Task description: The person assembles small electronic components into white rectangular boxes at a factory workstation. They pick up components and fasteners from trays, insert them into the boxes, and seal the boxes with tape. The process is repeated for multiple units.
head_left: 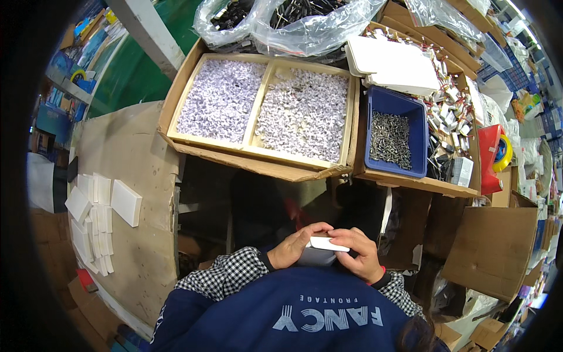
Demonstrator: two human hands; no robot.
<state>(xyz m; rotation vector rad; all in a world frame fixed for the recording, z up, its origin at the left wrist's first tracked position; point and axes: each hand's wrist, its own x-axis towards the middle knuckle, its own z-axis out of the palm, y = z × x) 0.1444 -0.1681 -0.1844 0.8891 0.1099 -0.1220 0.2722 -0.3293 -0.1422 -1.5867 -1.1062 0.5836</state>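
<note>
Close in front of my body I hold a white, flat case with rounded corners, its pale grey side turned toward me. My left hand grips its left end, fingers bent over the far edge. On the other end my right hand is closed, with thumb and fingers along the top edge. The palms and the underside of the case are hidden. Beyond my hands stands a two-part wooden tray with many tiny white and pale purple parts. To its right, a blue bin contains small metal screws or pins.
White rectangular pieces lie in stacks on the cardboard-covered table at left. White panels rest over a carton of wired white parts. Clear bags of black parts sit behind the tray. A red tape dispenser stands at right, above an open carton.
</note>
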